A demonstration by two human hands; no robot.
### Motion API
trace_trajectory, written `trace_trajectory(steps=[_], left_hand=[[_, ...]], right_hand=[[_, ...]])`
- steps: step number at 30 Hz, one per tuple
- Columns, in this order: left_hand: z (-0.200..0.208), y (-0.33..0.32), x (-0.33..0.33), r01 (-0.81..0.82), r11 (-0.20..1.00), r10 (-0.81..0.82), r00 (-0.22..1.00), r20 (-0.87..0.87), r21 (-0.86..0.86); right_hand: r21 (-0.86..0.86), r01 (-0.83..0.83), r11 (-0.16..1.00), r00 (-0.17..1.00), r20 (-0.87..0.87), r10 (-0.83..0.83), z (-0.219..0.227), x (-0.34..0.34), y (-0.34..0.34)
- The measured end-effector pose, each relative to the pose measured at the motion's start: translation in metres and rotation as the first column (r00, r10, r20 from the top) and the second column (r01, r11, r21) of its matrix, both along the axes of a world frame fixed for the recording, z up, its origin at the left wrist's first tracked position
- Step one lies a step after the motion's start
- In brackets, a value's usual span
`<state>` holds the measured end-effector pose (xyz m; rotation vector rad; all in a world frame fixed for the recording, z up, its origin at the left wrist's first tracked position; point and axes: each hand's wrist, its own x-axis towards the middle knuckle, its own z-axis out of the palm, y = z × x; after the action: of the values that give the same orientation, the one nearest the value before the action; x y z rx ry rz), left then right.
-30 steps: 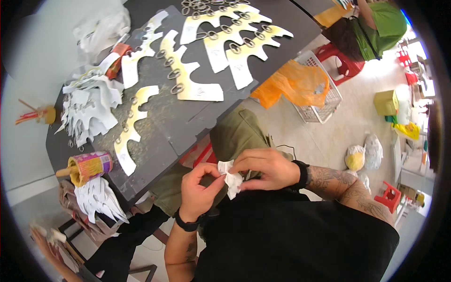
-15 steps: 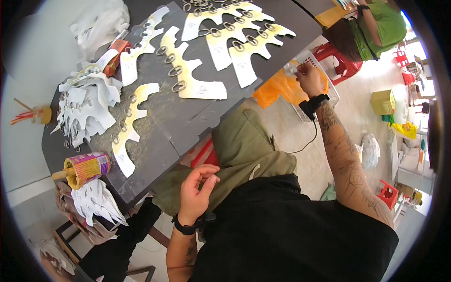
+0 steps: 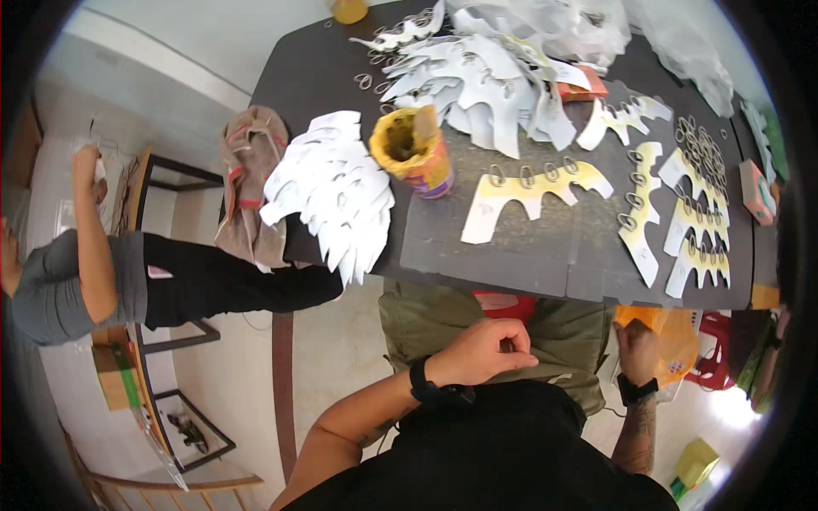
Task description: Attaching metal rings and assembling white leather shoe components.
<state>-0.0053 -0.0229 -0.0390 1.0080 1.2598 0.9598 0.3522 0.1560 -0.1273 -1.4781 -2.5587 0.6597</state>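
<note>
My left hand is loosely curled above my lap, with a hollow between fingers and thumb and nothing visible in it. My right hand is closed beside an orange plastic bag below the table edge; whatever its fingers hold is hidden. In front of me on the dark table lies a white, scalloped cut-out piece with a yellowish band and several metal rings along it. Another ringed piece lies to its right, and several more overlap at the far right.
A tub of yellow-brown paste holds a wooden stick. Left of it are stacked white cut-outs; behind lies a bigger heap. Loose metal rings are piled at the right. Another person stands at the left.
The view has turned left. My right hand has drawn back nearer to my body from the white basket and orange bag. My left hand's fingers are more curled.
</note>
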Motion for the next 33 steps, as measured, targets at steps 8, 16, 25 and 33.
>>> trace_trajectory(steps=[8, 16, 25, 33], left_hand=[[-0.005, -0.018, -0.024, -0.124, 0.992, 0.124, 0.992, -0.003, 0.028], [0.003, -0.022, -0.036, -0.175, 0.985, 0.174, 0.970, 0.172, -0.014], [0.061, 0.003, -0.070, -0.325, 0.910, 0.396, 0.867, -0.302, 0.258], [0.057, 0.050, -0.066, -0.173, 0.832, 0.551, 0.147, -0.822, 0.527]], right_hand=[[0.008, -0.246, 0.969, 0.969, -0.035, 0.246, 0.040, -0.060, -0.007], [-0.104, -0.578, 0.810, 0.816, -0.088, 0.571, 0.115, -0.103, -0.028], [-0.037, -0.692, 0.721, 0.718, -0.146, 0.681, 0.136, -0.127, -0.047], [0.014, -0.726, 0.688, 0.638, -0.359, 0.681, 0.147, -0.153, -0.052]])
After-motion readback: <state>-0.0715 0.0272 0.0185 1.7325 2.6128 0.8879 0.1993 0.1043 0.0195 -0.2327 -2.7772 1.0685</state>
